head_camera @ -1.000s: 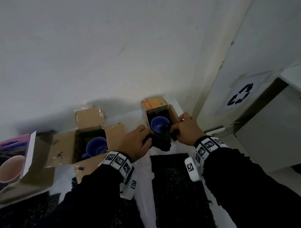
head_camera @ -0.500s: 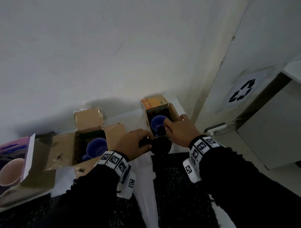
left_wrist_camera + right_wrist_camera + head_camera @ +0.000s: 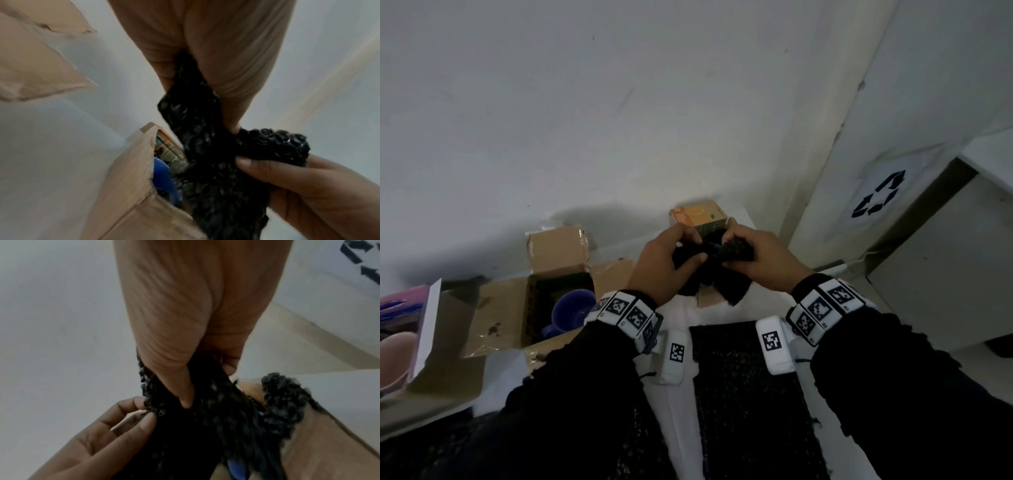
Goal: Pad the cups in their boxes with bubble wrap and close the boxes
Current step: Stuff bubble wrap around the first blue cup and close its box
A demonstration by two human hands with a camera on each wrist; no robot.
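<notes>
Both hands hold one crumpled piece of black bubble wrap (image 3: 714, 270) over the small orange-topped box (image 3: 697, 216) at the back. My left hand (image 3: 671, 257) grips its left part, my right hand (image 3: 751, 253) pinches its right part. In the left wrist view the bubble wrap (image 3: 205, 154) hangs down into the open box (image 3: 131, 186) beside a blue cup (image 3: 162, 178). The right wrist view shows the bubble wrap (image 3: 216, 418) between thumb and fingers, with a sliver of the blue cup (image 3: 234, 467) below. A second blue cup (image 3: 571, 311) sits in an open brown box (image 3: 503, 315) to the left.
A flat sheet of black bubble wrap (image 3: 739, 394) lies on the white table (image 3: 681, 411) in front of me. A pink cup (image 3: 393, 359) in an open box is at the far left. The wall stands close behind; a bin with a recycling sign (image 3: 876, 198) is at the right.
Both hands have lifted the bubble wrap from the table edge up and back over the orange-topped box, bunching it between them. The blue cup there is now covered in the head view.
</notes>
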